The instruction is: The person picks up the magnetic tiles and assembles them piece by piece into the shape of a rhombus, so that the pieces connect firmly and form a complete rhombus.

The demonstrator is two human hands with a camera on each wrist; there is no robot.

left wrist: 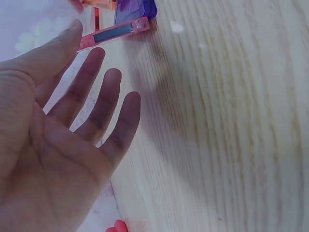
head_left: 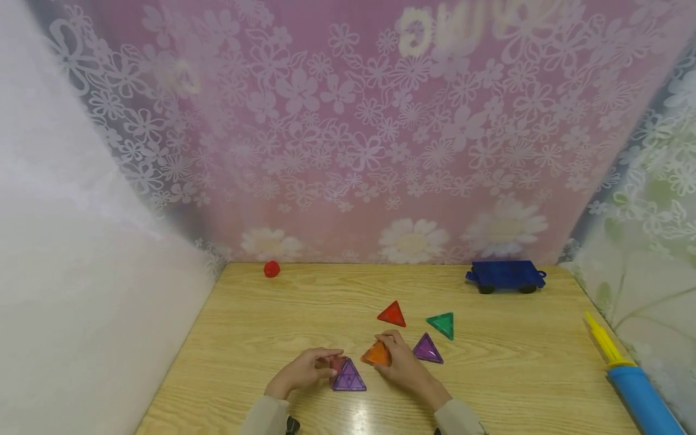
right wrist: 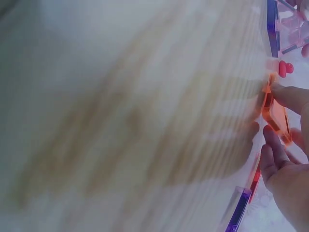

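My left hand (head_left: 304,371) pinches a translucent pinkish-red triangular magnetic tile (head_left: 338,364) between thumb and forefinger, the other fingers loosely bent. That tile (left wrist: 116,34) touches the left side of a purple triangular tile (head_left: 349,377), which shows stacked-looking edges in the left wrist view. Thumb and fingers of my right hand (head_left: 405,368) grip an orange triangular tile (head_left: 376,354) by its edges, a short way right of the purple one. In the right wrist view the orange tile (right wrist: 275,113) is tilted close to the tabletop.
Behind and right of the right hand lie a red triangle (head_left: 393,314), a green triangle (head_left: 443,325) and another purple triangle (head_left: 428,349). A blue wheeled toy cart (head_left: 505,275) and a small red piece (head_left: 272,269) stand by the back wall. A blue-yellow pump (head_left: 641,393) lies at right.
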